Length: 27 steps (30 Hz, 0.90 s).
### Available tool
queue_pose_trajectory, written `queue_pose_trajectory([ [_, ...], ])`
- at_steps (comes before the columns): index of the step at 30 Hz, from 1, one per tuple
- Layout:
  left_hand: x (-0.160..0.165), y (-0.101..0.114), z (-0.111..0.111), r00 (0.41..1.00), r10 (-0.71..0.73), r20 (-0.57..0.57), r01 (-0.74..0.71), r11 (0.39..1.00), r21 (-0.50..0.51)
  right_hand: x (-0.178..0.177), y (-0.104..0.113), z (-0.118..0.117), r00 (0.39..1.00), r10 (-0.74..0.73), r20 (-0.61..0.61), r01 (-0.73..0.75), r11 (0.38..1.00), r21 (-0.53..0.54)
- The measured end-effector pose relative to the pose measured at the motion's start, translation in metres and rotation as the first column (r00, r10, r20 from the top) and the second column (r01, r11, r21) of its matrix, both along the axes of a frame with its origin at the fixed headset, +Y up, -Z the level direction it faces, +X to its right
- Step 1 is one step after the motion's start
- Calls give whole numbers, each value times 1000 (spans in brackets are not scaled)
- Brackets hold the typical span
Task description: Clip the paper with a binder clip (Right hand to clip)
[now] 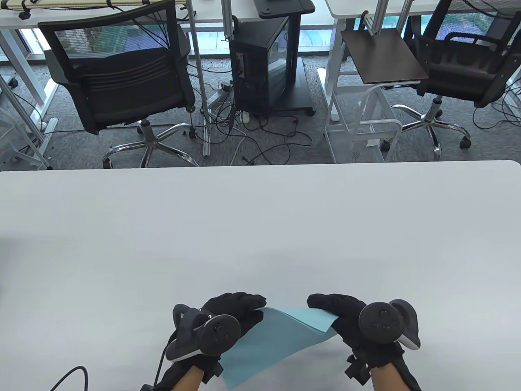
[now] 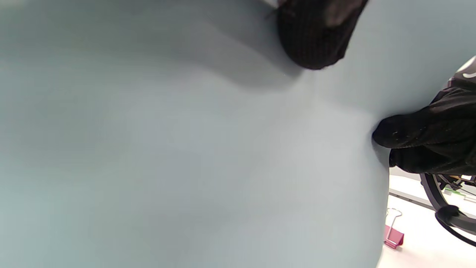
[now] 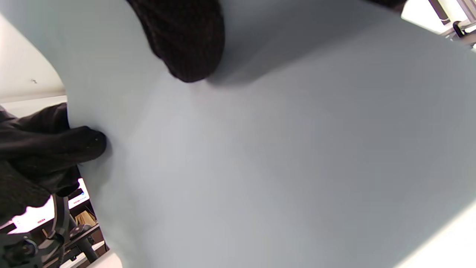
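A light blue paper point(image 1: 276, 342) is held up off the white table point(image 1: 260, 228) near its front edge. My left hand point(image 1: 238, 311) grips the paper's left side and my right hand point(image 1: 338, 311) grips its right side. The paper fills the left wrist view point(image 2: 186, 149) and the right wrist view point(image 3: 279, 156), with a gloved fingertip pressed on it in each. A pink binder clip point(image 2: 393, 232) with silver handles lies on the table in the left wrist view, below my right hand point(image 2: 420, 137). The clip is hidden in the table view.
Beyond the table's far edge stand two black office chairs point(image 1: 122, 81), a black computer tower point(image 1: 260, 65) and a white wire cart point(image 1: 362, 122). A black cable point(image 1: 69, 376) runs off the front left of the table.
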State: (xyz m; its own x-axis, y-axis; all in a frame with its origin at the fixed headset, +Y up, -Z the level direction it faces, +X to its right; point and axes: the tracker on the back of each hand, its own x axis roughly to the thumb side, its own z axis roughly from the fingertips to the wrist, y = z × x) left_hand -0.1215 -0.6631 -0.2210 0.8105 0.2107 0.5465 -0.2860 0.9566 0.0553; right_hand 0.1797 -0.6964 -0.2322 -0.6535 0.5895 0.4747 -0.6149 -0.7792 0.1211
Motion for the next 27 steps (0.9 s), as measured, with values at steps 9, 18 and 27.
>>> queue_pose_trajectory([
  [9,-20,-9,-9,996,-16,-93,16,1000,1,55,14,4,849,212,483,-238,971,-9],
  [18,-25,-20,-16,989,-42,-139,36,998,-41,106,-8,0,639,460,616,-247,881,-403],
  [27,-29,-25,-18,987,-42,-157,33,998,-60,115,-42,-7,549,592,590,-196,777,-598],
])
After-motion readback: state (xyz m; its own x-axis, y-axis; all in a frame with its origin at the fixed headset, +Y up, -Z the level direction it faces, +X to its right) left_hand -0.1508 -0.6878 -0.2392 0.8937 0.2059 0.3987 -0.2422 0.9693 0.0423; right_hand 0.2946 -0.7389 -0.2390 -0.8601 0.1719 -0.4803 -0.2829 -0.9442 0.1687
